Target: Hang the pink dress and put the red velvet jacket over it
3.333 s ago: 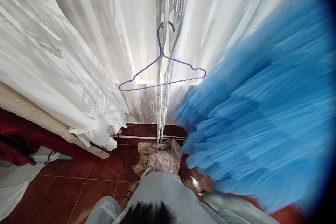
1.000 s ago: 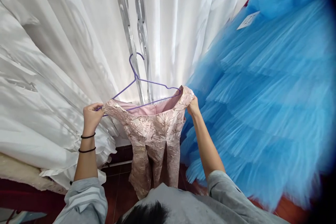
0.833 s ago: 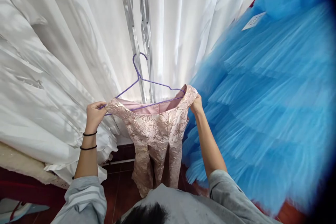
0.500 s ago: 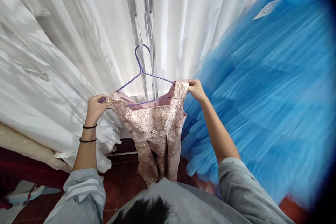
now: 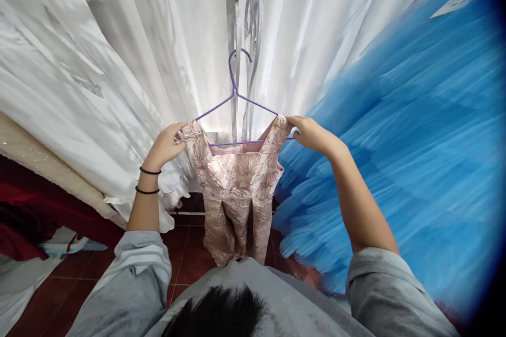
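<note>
A pink brocade dress (image 5: 241,176) with a gold floral pattern hangs on a purple hanger (image 5: 236,92) in front of me. Both its wide shoulder straps lie over the hanger's sloping arms. My left hand (image 5: 168,143) pinches the left strap at the hanger's end. On the other side, my right hand (image 5: 310,132) grips the right strap near the hanger's corner, thumb below and fingers above. The hanger's hook overlaps an ornate silver metal frame (image 5: 252,21); whether it rests on it I cannot tell. The dress's lower end is hidden behind my shirt.
White draped fabric (image 5: 142,63) covers the back and left. A large blue tulle gown (image 5: 395,131) fills the right, with a white tag (image 5: 458,0) on it. Dark red cloth and a pale hanger (image 5: 75,245) lie low at left, above red floor tiles (image 5: 190,258).
The dress and hanger have become more level and upright, the left strap rising. My view has shifted, so the surroundings sit differently. Both hands keep hold of the straps.
</note>
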Motion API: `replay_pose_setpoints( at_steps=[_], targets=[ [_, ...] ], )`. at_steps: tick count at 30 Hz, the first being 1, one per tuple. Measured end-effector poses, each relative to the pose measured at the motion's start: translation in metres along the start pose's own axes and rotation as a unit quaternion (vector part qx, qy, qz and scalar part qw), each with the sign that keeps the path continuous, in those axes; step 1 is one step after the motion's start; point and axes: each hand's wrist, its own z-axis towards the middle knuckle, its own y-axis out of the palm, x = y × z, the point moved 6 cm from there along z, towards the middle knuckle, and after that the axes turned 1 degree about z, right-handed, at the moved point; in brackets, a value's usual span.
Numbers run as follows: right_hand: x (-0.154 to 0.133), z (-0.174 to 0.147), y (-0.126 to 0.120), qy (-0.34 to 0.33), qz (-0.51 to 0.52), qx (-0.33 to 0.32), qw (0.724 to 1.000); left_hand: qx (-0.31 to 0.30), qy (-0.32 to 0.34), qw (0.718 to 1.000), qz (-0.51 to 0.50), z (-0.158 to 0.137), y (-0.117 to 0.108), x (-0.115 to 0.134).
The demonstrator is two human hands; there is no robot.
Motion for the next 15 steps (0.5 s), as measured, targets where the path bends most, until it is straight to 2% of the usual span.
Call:
replay_pose_setpoints(
  at_steps=[2,4,7,9,12,14,15],
  targets=[
    [-0.003,-0.005,-0.001,-0.027,0.064,0.019,0.997,-0.029,-0.018,0.996,-0.082,-0.001,0.001,-0.002],
    [-0.002,-0.006,-0.002,-0.01,0.094,0.051,0.994,-0.012,-0.03,0.994,-0.107,0.001,0.0,-0.003],
    [0.007,0.0,0.002,0.054,0.063,0.097,0.992,0.043,-0.021,0.998,-0.027,0.009,0.0,-0.003],
    [0.018,0.002,0.011,0.063,0.051,0.124,0.989,0.08,-0.006,0.997,0.021,0.013,0.006,-0.012],
    [0.051,-0.013,0.041,0.059,0.104,0.17,0.978,0.173,-0.014,0.985,-0.006,0.004,0.023,-0.051],
    [0.082,-0.04,0.082,0.105,0.192,0.171,0.961,0.212,-0.08,0.971,-0.083,-0.016,0.047,-0.094],
    [0.096,-0.058,0.111,0.151,0.252,0.149,0.944,0.2,-0.136,0.963,-0.122,-0.029,0.066,-0.117]
  ],
)
